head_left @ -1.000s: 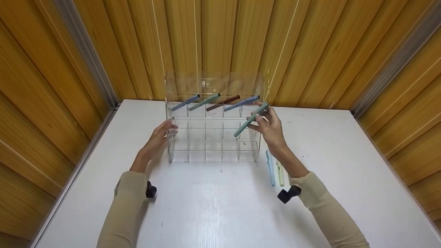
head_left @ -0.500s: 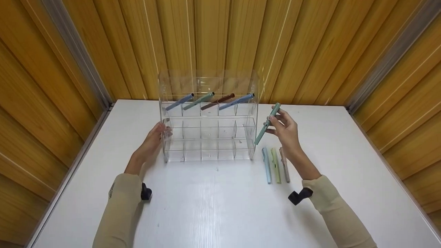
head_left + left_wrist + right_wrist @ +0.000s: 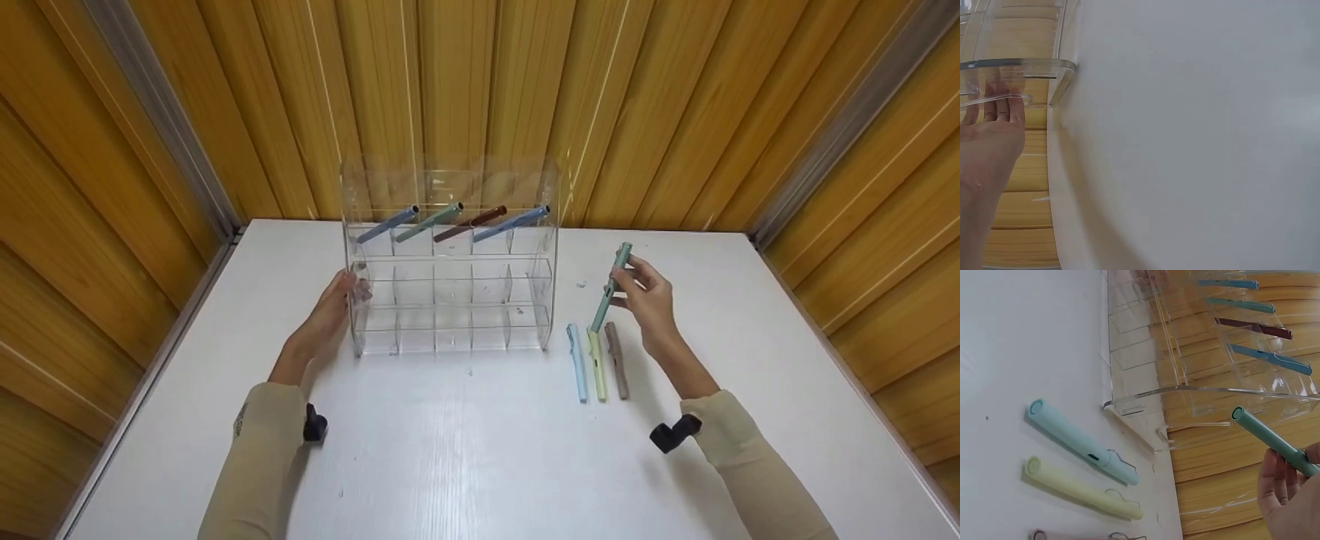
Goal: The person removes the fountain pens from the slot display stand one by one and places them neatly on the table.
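My right hand [image 3: 651,304] pinches a green fountain pen [image 3: 611,289] between thumb and fingers, to the right of a clear acrylic pen rack [image 3: 454,341]. The pen slants, its lower end overlapping a pale yellow pen [image 3: 598,367] in the head view. Straight fingers of my left hand [image 3: 324,309] rest against the rack's left side panel; they show through the plastic in the left wrist view. Along the rack's top tier lean a blue pen [image 3: 388,224], a green pen [image 3: 429,223], a dark red pen [image 3: 470,224] and another blue pen [image 3: 511,224].
Beside the yellow pen on the white table [image 3: 420,450] lie a light blue pen [image 3: 577,364] and a brownish pen [image 3: 617,361]. The rack's lower two tiers have divided compartments. Wood-patterned panels [image 3: 465,90] stand behind and at both sides.
My right hand has carried the green pen away from the rack's top right, rightward and toward me, turning it more upright. The brownish pen has come into sight. My left hand stays at the rack.
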